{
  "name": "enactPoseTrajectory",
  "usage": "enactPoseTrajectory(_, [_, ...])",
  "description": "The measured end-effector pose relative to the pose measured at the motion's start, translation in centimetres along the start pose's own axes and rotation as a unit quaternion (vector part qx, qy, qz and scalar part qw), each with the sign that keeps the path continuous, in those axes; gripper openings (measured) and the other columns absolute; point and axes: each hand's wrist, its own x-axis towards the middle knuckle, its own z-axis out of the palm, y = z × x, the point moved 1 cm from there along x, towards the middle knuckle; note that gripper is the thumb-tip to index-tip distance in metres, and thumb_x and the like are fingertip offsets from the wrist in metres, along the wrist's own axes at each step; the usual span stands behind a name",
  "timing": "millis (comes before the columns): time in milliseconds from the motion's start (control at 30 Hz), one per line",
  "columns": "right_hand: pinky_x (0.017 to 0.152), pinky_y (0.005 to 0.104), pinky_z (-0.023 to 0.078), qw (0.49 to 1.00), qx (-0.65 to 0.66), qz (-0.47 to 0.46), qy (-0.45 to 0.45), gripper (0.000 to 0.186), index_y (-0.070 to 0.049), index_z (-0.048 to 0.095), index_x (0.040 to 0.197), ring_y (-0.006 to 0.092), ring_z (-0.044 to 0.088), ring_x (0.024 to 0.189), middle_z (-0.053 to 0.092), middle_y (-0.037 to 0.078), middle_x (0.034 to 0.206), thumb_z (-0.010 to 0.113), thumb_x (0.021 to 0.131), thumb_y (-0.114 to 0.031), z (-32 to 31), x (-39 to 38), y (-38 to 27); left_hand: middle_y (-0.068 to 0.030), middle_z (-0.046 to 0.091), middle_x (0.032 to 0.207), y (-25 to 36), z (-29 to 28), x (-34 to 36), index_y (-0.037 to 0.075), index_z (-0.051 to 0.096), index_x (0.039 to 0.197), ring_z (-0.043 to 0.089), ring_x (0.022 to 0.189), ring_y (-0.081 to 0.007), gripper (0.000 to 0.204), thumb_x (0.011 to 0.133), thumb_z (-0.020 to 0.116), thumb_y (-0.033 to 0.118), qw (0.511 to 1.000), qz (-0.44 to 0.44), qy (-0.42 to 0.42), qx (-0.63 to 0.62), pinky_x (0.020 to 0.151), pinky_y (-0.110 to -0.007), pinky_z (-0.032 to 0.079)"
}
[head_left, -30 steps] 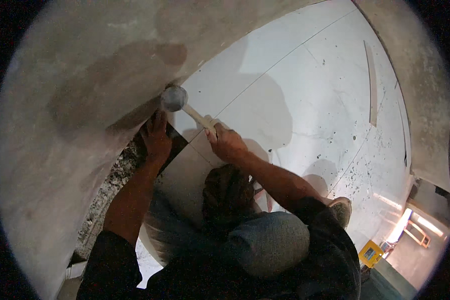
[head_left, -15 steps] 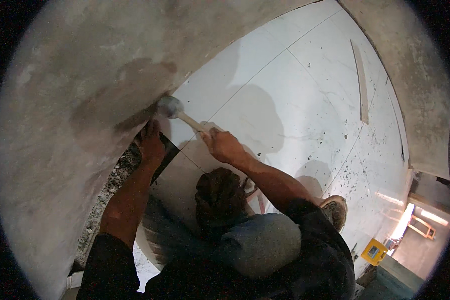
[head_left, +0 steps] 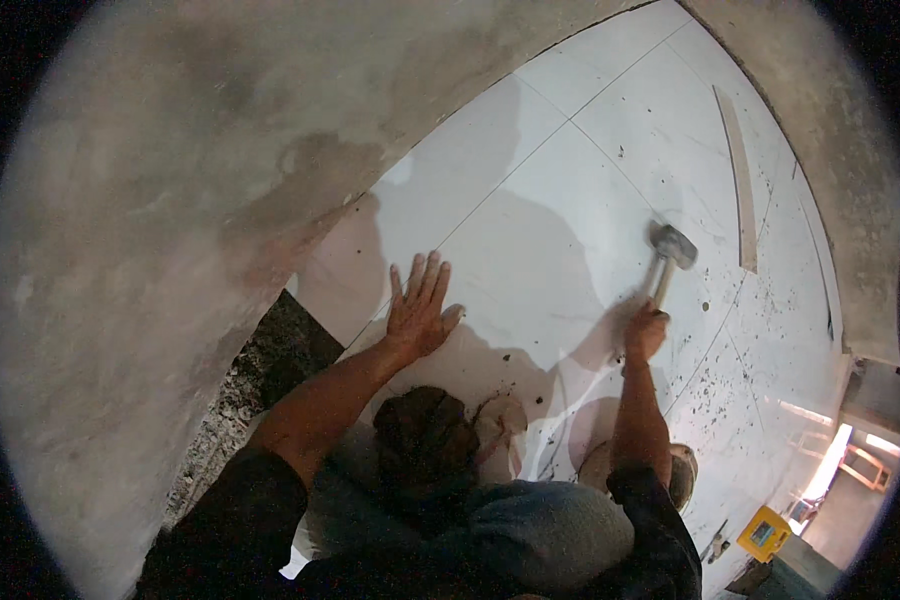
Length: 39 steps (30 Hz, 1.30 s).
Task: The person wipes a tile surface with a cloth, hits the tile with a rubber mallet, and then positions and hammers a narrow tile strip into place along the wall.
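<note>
Mallet: one grey-headed, pale-handled mallet (head_left: 672, 250), out to the person's right over the white floor; whether its head touched the surface could not be told
Mallet's direction: the handle's long axis ran from the fist away from the person, leaning slightly right, with the head at the far end; the head's own axis lay crosswise, sloping from far left to near right
Right grip: the bare right hand (head_left: 646, 333) was closed round the lower handle
Left grip: the bare left hand (head_left: 422, 312) gripped nothing, palm down on glossy white tiles (head_left: 510, 240), fingers spread and pointing away from the person
Bare patch: one rough, dark grey patch (head_left: 280, 370) lay between tile edge and grey plastered wall (head_left: 170, 180), partly behind the left forearm
Counts: two hands, one mallet, one long, thin beige strip (head_left: 737, 180) on the tiles at far right, one yellow rectangular box (head_left: 766, 533) at lower right
Writing: any marking on the box's face was too small to read
</note>
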Motion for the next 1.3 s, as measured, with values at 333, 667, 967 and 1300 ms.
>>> enactPoseTrajectory(333, [0.106, 0.0527, 0.028, 0.874, -0.107, -0.464, 0.096, 0.043, -0.001, 0.055, 0.121, 0.0421, 0.034, 0.133, 0.048, 0.024, 0.133, 0.064, 0.087, -0.026, 4.3, 4.9, -10.9, -0.0237, 0.012, 0.154, 2.7, -1.5, 11.9, -0.004, 0.020, 0.146, 0.009, 0.142, -0.0433, 0.075, 0.094, 0.045, 0.044, 0.999, 0.041, -0.011, 0.006, 0.109, -0.068, 0.005])
enactPoseTrajectory(667, [0.108, 0.0694, 0.005, 0.876, -0.006, -0.479, -0.049, 0.071, -0.003, 0.028, 0.146, 0.0366, 0.017, 0.143, 0.022, 0.019, 0.154, 0.031, 0.097, -0.054, 17.3, 5.8, -41.0, -0.0242, 0.019, 0.152, 2.5, -0.6, 12.7, 0.000, 0.029, 0.142, 0.015, 0.141, -0.0461, 0.073, 0.085, 0.058, 0.036, 0.998, 0.016, -0.053, -0.018, 0.108, -0.070, 0.004])
enactPoseTrajectory(967, [0.113, 0.0621, 0.006, 0.835, -0.042, -0.537, -0.114, 0.069, -0.003, 0.025, 0.147, 0.0307, 0.011, 0.145, 0.018, 0.015, 0.156, 0.030, 0.098, -0.050, 16.0, 4.6, -42.0, -0.0191, 0.012, 0.156, 2.1, -0.3, 12.8, 0.001, 0.024, 0.146, 0.009, 0.143, -0.0425, 0.073, 0.090, 0.049, 0.040, 0.996, 0.008, -0.093, -0.002, 0.108, -0.069, 0.003])
enactPoseTrajectory(1300, [0.114, 0.0572, 0.010, 0.868, -0.038, -0.487, -0.090, 0.068, 0.001, 0.027, 0.145, 0.0322, 0.016, 0.144, 0.022, 0.018, 0.154, 0.033, 0.098, -0.048, 16.3, 4.1, -42.9, -0.0203, 0.014, 0.155, 2.2, -0.8, 12.8, 0.000, 0.028, 0.144, 0.012, 0.142, -0.0431, 0.070, 0.090, 0.049, 0.040, 0.994, 0.009, -0.107, -0.003, 0.108, -0.069, 0.004])
